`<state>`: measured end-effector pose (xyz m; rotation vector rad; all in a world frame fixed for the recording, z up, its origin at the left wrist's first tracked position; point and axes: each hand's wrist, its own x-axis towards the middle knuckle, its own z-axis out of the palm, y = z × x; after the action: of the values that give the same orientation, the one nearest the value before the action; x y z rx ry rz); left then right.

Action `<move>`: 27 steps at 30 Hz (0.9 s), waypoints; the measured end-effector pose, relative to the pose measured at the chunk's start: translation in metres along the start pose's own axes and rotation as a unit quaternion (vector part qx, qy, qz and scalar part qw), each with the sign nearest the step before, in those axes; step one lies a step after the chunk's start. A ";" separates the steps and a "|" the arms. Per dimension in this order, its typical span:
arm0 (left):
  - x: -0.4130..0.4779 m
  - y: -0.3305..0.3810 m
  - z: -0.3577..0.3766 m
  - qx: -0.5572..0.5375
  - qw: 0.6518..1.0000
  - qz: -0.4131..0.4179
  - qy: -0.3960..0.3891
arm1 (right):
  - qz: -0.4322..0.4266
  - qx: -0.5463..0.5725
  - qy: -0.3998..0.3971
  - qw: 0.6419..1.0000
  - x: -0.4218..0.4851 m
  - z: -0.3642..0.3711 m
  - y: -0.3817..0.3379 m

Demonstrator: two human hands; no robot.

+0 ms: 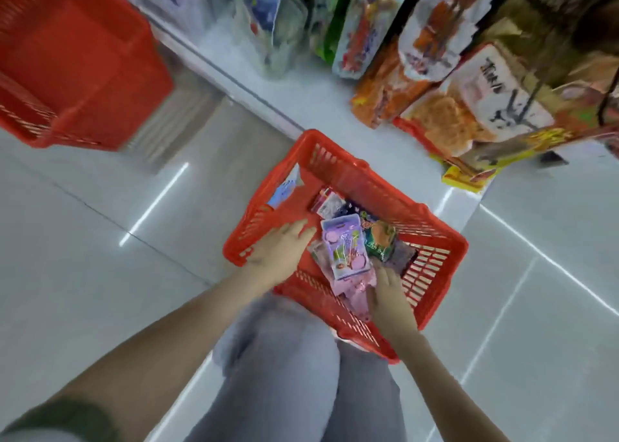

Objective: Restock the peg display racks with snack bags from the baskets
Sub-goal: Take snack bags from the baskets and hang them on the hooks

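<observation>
Labels on snack bags (346,250) in red basket (385,187) blur; left hand (281,250) flat, released; right hand (388,291) grip unclear.

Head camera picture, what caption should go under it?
Left hand and right hand reach into a red basket of snack bags.

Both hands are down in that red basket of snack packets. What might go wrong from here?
1. The right hand is on the pink packets, which lie partly under the purple packet; pulling them could flip that one out of the basket.
2. The hanging snack bags reach low, close beyond the basket; a hasty reach up might knock some loose.
3. The left hand hovers by the basket's slotted side, where fingers might snag.
</observation>
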<state>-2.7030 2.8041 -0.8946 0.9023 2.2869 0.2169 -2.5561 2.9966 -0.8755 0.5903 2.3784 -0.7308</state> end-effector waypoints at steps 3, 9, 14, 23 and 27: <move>0.070 -0.010 0.051 0.055 0.998 0.040 0.008 | 0.017 0.029 0.012 0.999 0.074 0.037 0.039; 0.192 -0.044 0.140 0.256 0.954 0.157 0.011 | -0.021 -0.053 0.037 0.998 0.188 0.070 0.113; 0.240 -0.047 0.184 0.398 0.899 0.177 -0.052 | -0.117 -0.198 -0.088 0.969 0.214 0.092 0.155; 0.209 -0.041 0.155 0.384 0.918 0.088 -0.045 | -0.065 -0.214 -0.084 0.971 0.175 0.061 0.133; 0.137 -0.029 0.080 0.253 0.966 0.035 -0.037 | -0.069 -0.109 -0.004 0.992 0.127 0.011 0.068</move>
<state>-2.7428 2.8660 -1.0389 1.2197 2.2783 -0.3853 -2.6076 3.0712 -0.9880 0.3326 2.4688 -0.5198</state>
